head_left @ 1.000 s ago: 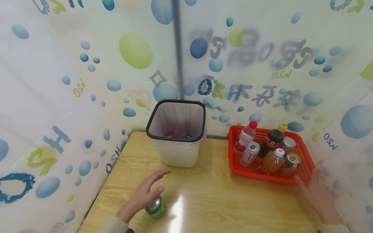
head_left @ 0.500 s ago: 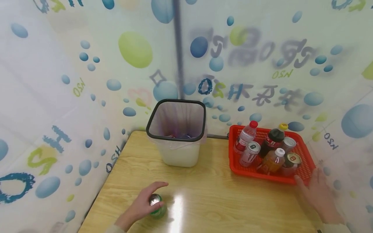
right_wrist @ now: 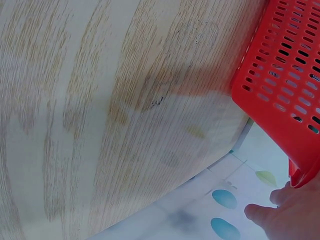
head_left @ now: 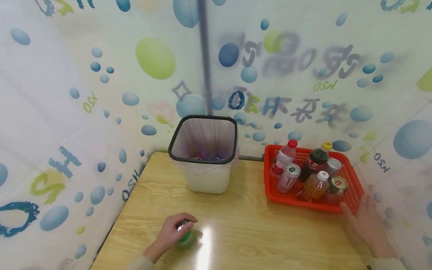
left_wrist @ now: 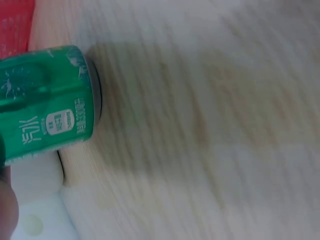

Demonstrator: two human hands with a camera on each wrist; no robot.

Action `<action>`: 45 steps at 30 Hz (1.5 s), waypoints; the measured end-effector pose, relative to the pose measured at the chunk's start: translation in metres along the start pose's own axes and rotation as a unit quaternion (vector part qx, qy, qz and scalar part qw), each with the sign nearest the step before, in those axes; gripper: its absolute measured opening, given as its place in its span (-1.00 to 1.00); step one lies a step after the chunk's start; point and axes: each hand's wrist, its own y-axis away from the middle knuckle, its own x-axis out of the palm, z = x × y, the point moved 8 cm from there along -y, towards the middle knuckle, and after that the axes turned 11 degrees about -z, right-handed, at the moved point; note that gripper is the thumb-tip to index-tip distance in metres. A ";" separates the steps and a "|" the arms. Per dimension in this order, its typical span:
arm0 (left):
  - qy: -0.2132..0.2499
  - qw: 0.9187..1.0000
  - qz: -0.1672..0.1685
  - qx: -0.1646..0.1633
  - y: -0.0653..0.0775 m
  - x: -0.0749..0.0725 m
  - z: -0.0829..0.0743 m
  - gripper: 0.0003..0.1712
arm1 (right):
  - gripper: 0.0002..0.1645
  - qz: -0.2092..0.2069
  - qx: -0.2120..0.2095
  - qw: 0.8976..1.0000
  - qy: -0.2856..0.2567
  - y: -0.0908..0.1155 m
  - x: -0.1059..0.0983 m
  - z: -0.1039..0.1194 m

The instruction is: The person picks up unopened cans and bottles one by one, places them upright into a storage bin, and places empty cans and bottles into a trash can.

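My left hand (head_left: 171,233) grips a green soda can (head_left: 186,237) near its top, at the front left of the table. Fingers and thumb curve round it, and the top is partly hidden under them. In the left wrist view the green can (left_wrist: 50,102) shows white lettering and its silver bottom rim close over the wood. My right hand (head_left: 368,227) touches the front right corner of a red plastic basket (head_left: 297,202) with its fingers fairly straight. In the right wrist view, fingertips (right_wrist: 281,196) lie at the rim of the basket (right_wrist: 280,120).
Inside the basket stand a red-capped water bottle (head_left: 284,159), a dark cola bottle (head_left: 314,163), an amber drink bottle (head_left: 314,187) and several cans. A white bin (head_left: 209,182) with a black rim and a liner stands at the table's back, holding some cans. Patterned sheets hang around the table.
My left hand has come down over the green can and its fingers have closed round it; the can now leans slightly. My right hand stays at the basket corner.
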 end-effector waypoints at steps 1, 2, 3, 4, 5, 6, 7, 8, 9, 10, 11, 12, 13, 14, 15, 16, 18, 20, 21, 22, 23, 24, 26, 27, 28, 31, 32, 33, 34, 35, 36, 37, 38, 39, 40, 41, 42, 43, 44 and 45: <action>-0.004 1.000 -0.012 -0.002 -0.004 0.001 -0.003 -0.78 | 0.35 0.000 0.000 1.000 0.001 0.000 0.000 0.000; -0.008 1.000 -0.024 -0.003 -0.008 0.001 -0.007 -0.80 | 0.35 0.000 0.001 1.000 0.001 0.000 0.000 -0.001; -0.008 0.999 -0.034 -0.001 -0.011 0.002 -0.010 -0.82 | 0.35 0.001 0.001 1.000 0.001 0.000 0.000 -0.001; -0.005 0.999 -0.044 0.001 -0.014 0.003 -0.012 -0.82 | 0.35 0.001 0.003 1.000 0.003 0.000 0.000 -0.001; -0.009 0.998 -0.058 0.010 -0.017 0.003 -0.013 -0.81 | 0.35 0.001 0.004 1.000 0.003 -0.001 0.000 -0.001; -0.016 0.997 -0.071 0.026 -0.019 0.003 -0.013 -0.78 | 0.35 0.000 0.004 1.000 0.004 -0.001 0.000 -0.001; -0.021 0.995 -0.082 0.043 -0.020 0.003 -0.011 -0.71 | 0.34 0.001 0.003 1.000 0.004 -0.001 0.001 -0.001; -0.022 0.994 -0.092 0.058 -0.019 0.003 -0.008 -0.62 | 0.34 0.001 0.001 1.000 0.003 -0.001 0.001 -0.001; -0.020 0.992 -0.100 0.068 -0.018 0.003 -0.004 -0.52 | 0.35 0.000 -0.001 1.000 0.002 -0.001 0.001 -0.001; -0.022 0.991 -0.108 0.079 -0.017 0.002 0.000 -0.42 | 0.34 -0.001 -0.002 1.000 0.003 -0.002 0.001 0.000; -0.023 0.989 -0.115 0.089 -0.014 0.001 0.004 -0.33 | 0.34 -0.002 -0.003 1.000 0.003 -0.002 0.001 0.000; -0.022 0.989 -0.117 0.092 -0.011 0.000 0.008 -0.23 | 0.33 -0.003 -0.006 1.000 0.003 -0.002 0.002 -0.001; -0.017 0.989 -0.117 0.094 -0.008 -0.002 0.010 -0.14 | 0.33 -0.003 -0.005 1.000 0.002 -0.002 0.002 -0.001; -0.012 0.989 -0.115 0.095 -0.005 -0.003 0.013 -0.05 | 0.33 -0.004 -0.005 1.000 0.001 -0.003 0.002 -0.002; -0.011 0.989 -0.111 0.097 -0.003 -0.004 0.014 0.04 | 0.33 -0.005 -0.004 1.000 0.005 -0.002 0.002 -0.003; -0.010 0.989 -0.108 0.098 -0.001 -0.006 0.015 0.13 | 0.33 -0.005 -0.003 1.000 0.005 -0.003 0.002 -0.004; -0.007 0.992 -0.094 0.088 0.003 -0.007 0.016 0.31 | 0.33 -0.006 -0.002 1.000 0.005 -0.002 0.002 -0.005; -0.004 0.994 -0.076 0.074 0.004 -0.006 0.017 0.45 | 0.34 -0.004 0.002 1.000 0.004 -0.001 0.002 -0.005; -0.001 0.996 -0.067 0.061 0.005 -0.005 0.019 0.49 | 0.35 -0.003 0.004 1.000 0.005 0.000 0.001 -0.005; -0.002 0.997 -0.059 0.047 0.006 -0.003 0.021 0.51 | 0.35 -0.002 0.006 1.000 0.002 0.000 0.001 -0.004; -0.010 0.998 -0.052 0.031 0.006 -0.002 0.024 0.51 | 0.35 0.000 0.009 1.000 0.002 0.001 0.001 -0.004; -0.020 0.999 -0.045 0.015 0.007 0.000 0.027 0.46 | 0.35 0.001 0.010 1.000 0.000 0.001 0.001 -0.003; -0.041 0.998 -0.038 -0.025 0.009 0.002 0.036 0.26 | 0.36 0.003 0.010 1.000 -0.003 0.000 0.002 -0.003; -0.053 0.997 -0.037 -0.044 0.010 0.003 0.039 0.13 | 0.35 0.001 0.007 1.000 -0.002 0.000 0.002 -0.003; -0.064 0.995 -0.037 -0.059 0.010 0.003 0.043 -0.01 | 0.35 0.000 0.005 1.000 -0.004 -0.001 0.003 -0.003; -0.072 0.992 -0.040 -0.094 0.011 0.004 0.047 -0.24 | 0.33 -0.005 -0.004 1.000 -0.005 -0.002 0.003 -0.003; -0.074 0.992 -0.039 -0.094 0.009 0.006 0.046 -0.26 | 0.31 -0.007 -0.007 1.000 -0.005 -0.003 0.002 -0.003; -0.073 0.993 -0.036 -0.090 0.008 0.009 0.044 -0.26 | 0.32 -0.006 -0.007 1.000 -0.006 -0.003 0.002 -0.003; -0.074 0.993 -0.031 -0.083 0.007 0.012 0.042 -0.27 | 0.32 -0.004 -0.005 1.000 -0.009 -0.003 0.002 -0.003; -0.073 0.994 -0.024 -0.076 0.005 0.017 0.038 -0.27 | 0.32 -0.003 -0.005 1.000 -0.009 -0.003 0.001 -0.003; -0.071 0.995 -0.015 -0.067 0.003 0.021 0.034 -0.27 | 0.32 -0.001 -0.004 1.000 -0.009 -0.002 0.001 -0.002; -0.069 0.996 -0.005 -0.055 0.000 0.027 0.029 -0.27 | 0.33 0.000 -0.004 1.000 -0.008 -0.002 0.001 -0.002; -0.065 0.997 0.004 -0.044 -0.003 0.032 0.024 -0.26 | 0.34 0.001 -0.002 1.000 -0.008 -0.002 0.000 -0.001; -0.060 0.998 0.011 -0.034 -0.006 0.038 0.018 -0.26 | 0.34 0.000 -0.002 1.000 -0.007 -0.002 0.000 0.000; -0.056 0.998 0.017 -0.026 -0.009 0.043 0.013 -0.26 | 0.34 0.000 -0.002 1.000 -0.006 -0.001 -0.001 0.000; -0.050 0.998 0.023 -0.023 -0.013 0.048 0.008 -0.26 | 0.34 -0.001 -0.002 1.000 -0.004 -0.001 -0.001 0.001; -0.046 0.998 0.027 -0.021 -0.017 0.054 0.003 -0.25 | 0.34 -0.003 -0.003 1.000 -0.002 -0.001 -0.001 0.001; -0.042 0.999 0.028 -0.015 -0.021 0.059 -0.002 -0.25 | 0.33 -0.005 -0.004 1.000 -0.001 -0.001 -0.001 0.000; -0.040 0.999 0.030 -0.011 -0.025 0.063 -0.007 -0.24 | 0.32 -0.007 -0.006 1.000 0.000 -0.001 -0.001 0.001; -0.037 0.999 0.034 -0.010 -0.029 0.068 -0.012 -0.24 | 0.32 -0.007 -0.007 1.000 0.000 -0.001 0.000 0.000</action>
